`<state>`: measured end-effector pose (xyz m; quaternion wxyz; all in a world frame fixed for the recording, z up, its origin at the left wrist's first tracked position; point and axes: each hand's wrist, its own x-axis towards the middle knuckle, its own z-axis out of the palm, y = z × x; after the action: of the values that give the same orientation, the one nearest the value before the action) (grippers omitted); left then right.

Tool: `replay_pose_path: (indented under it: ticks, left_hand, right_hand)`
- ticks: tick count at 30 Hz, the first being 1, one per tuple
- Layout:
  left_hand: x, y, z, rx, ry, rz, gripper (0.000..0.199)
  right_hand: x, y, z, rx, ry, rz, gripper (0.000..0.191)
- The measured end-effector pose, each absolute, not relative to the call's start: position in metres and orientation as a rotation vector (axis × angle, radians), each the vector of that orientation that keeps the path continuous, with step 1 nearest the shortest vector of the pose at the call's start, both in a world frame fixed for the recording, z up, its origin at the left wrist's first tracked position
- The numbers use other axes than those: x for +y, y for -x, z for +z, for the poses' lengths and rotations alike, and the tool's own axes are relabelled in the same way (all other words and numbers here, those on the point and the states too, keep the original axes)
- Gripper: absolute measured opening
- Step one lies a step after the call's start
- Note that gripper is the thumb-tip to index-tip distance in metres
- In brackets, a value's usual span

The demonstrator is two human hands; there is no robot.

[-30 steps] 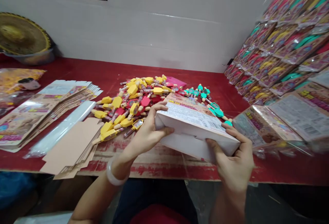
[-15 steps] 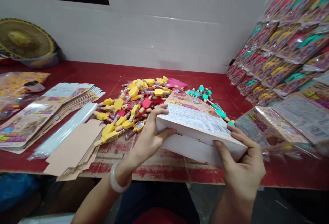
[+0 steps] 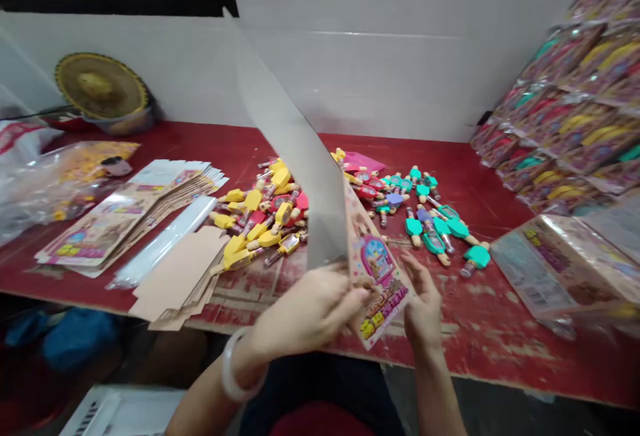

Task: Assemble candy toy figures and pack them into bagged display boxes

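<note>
A printed cardboard box (image 3: pixel 373 256) stands tilted over the table's front part, its tall grey-white flap or panel raised up and leaning left. My left hand (image 3: pixel 317 306) is closed on the box's lower left edge, thumb across the printed face. At the right edge of the box is my right hand (image 3: pixel 423 303), its fingers bent against the cardboard. Behind the box lies a heap of yellow and red popsicle-shaped pieces (image 3: pixel 267 216), partly hidden by the raised panel. Green ones (image 3: pixel 433 226) are spread to the right, with a few purple among them.
Flat printed cartons (image 3: pixel 120 209), a clear plastic bag stack (image 3: pixel 167 239) and beige card inserts (image 3: pixel 180 269) lie at the left. Wrapped packages (image 3: pixel 575 116) are piled at the right, near a wrapped box (image 3: pixel 560 263). A woven hat (image 3: pixel 100 86) is at the back left.
The box has been turned from lying level to a steep tilt, showing its printed side and a raised panel. Both hands have shifted their holds. The view has swung left.
</note>
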<state>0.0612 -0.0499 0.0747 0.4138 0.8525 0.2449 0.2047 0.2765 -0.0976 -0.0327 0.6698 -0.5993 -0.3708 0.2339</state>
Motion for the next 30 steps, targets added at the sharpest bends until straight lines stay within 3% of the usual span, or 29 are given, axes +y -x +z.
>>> replay_pose_path:
  ticks: [3,7,10,13,16,19,23,25,27,30]
  left_hand:
    - [-0.048,-0.098,-0.005,0.923,-2.513,0.181,0.051]
    - [-0.029,-0.119,-0.127,1.261,-2.519,-0.041,0.080]
    - [-0.010,-0.113,-0.167,1.303,-2.533,-0.013,0.080]
    - [0.004,-0.099,-0.163,1.216,-2.550,0.081,0.072]
    - [0.011,-0.064,-0.141,1.101,-2.556,0.372,0.052]
    - [0.017,0.007,-0.114,1.435,-2.330,0.747,0.038]
    - [0.035,0.134,-0.089,2.159,-1.889,0.870,0.048]
    - [0.044,0.186,-0.089,2.496,-1.594,0.663,0.069]
    - [0.050,0.219,-0.093,2.607,-1.419,0.420,0.083]
    - [0.057,0.240,-0.100,2.577,-1.458,0.286,0.087]
  right_hand:
    - [-0.101,-0.288,-0.055,-0.625,1.338,0.555,0.045]
    - [-0.105,-0.291,-0.064,-0.673,1.390,0.587,0.050]
    - [-0.101,-0.278,-0.071,-0.732,1.443,0.645,0.052]
    - [-0.091,-0.259,-0.082,-0.847,1.474,0.768,0.054]
    - [-0.085,-0.249,-0.096,-0.995,1.498,0.916,0.054]
    - [-0.081,-0.252,-0.106,-1.069,1.544,0.982,0.055]
    - [-0.078,-0.259,-0.108,-1.054,1.586,0.967,0.060]
    - [-0.077,-0.256,-0.106,-1.076,1.578,0.964,0.060]
    - [-0.075,-0.252,-0.105,-1.117,1.556,0.977,0.058]
    - [-0.074,-0.245,-0.104,-1.161,1.534,0.982,0.055]
